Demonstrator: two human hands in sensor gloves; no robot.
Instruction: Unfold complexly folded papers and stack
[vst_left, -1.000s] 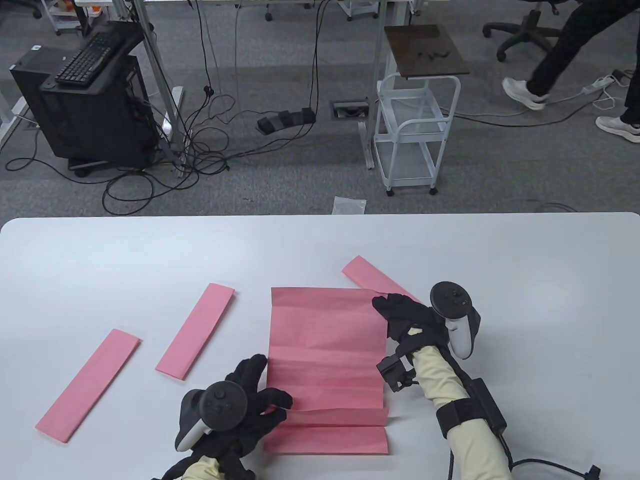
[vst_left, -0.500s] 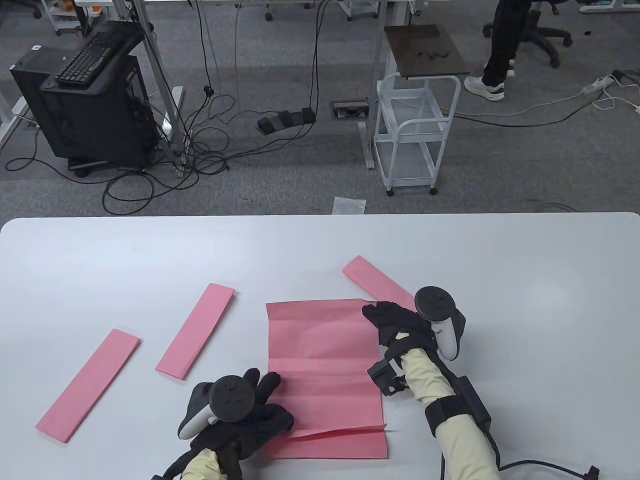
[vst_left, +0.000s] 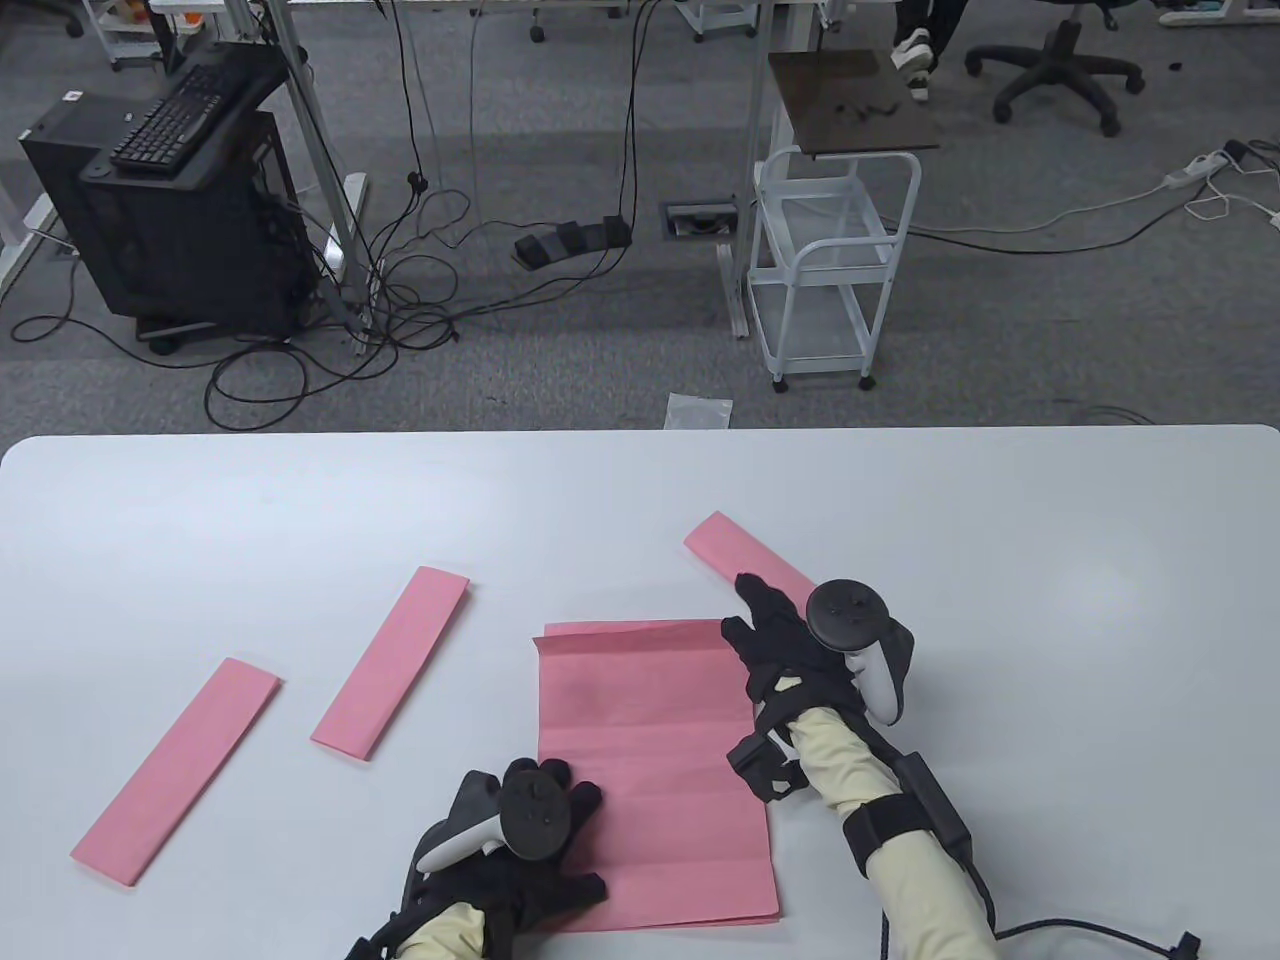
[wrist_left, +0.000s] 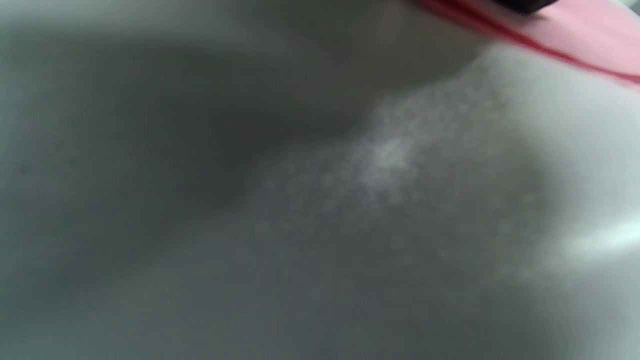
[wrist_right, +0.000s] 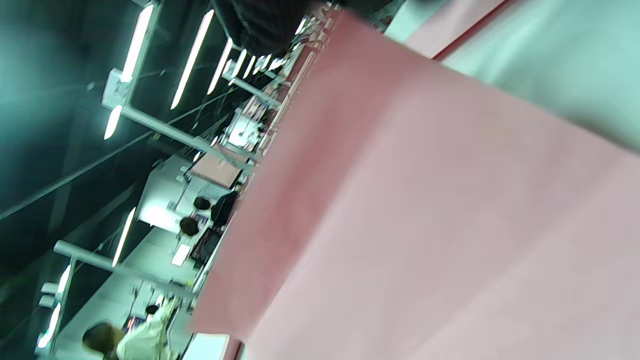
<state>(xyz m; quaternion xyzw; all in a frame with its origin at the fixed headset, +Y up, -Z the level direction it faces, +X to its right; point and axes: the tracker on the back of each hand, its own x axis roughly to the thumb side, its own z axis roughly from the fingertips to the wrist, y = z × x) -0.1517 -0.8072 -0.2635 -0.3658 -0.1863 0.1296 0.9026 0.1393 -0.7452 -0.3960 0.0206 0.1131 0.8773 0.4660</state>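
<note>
A large pink sheet (vst_left: 650, 770), creased and opened out, lies at the table's near middle. My left hand (vst_left: 565, 800) rests flat on its lower left part, fingers spread. My right hand (vst_left: 742, 612) grips the sheet's far right corner, and the far edge there stands slightly raised. In the right wrist view the sheet (wrist_right: 425, 225) fills most of the frame. The left wrist view is blurred and shows only a pink edge (wrist_left: 575, 35). Three folded pink strips lie around: far left (vst_left: 175, 770), left of the sheet (vst_left: 390, 662), and behind my right hand (vst_left: 745, 550).
The white table (vst_left: 1050, 560) runs to its far edge at mid frame. Beyond it on the floor stand a white cart (vst_left: 835, 270), a black computer cabinet (vst_left: 170, 200) and cables. A cable trails from my right forearm (vst_left: 1090, 935).
The sheet's near folded flap has opened flat. The whole sheet slid toward me. My left hand moved right onto the sheet, and my right hand drew the far corner nearer.
</note>
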